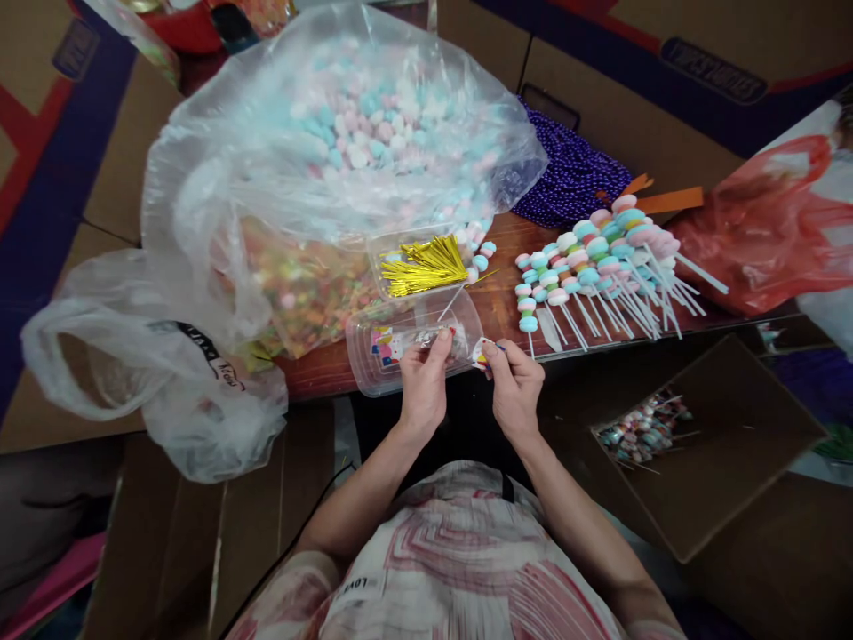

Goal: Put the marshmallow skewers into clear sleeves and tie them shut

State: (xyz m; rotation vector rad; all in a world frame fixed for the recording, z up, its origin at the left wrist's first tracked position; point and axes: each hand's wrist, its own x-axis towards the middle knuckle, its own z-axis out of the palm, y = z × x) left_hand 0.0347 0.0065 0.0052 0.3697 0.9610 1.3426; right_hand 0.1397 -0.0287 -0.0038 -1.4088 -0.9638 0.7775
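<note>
The left hand (425, 387) pinched a clear wrapper (427, 338); the right hand (518, 388) pinched a small bright card (486, 354), just right of it

The word "LOVE" can be read on a small pale patch (363, 584) sewn or printed on the shirt (426, 551). Black lettering is carried by the white plastic bag (200, 436), part of it set on a dark shape, but it is too creased to be read. A dark panel with raised-looking letters is borne by the right cardboard box (600, 120), and another by the left cardboard box (126, 169); neither wording can be made out with certainty. On the small printed card (490, 354), only coloured shapes can be distinguished.
</note>
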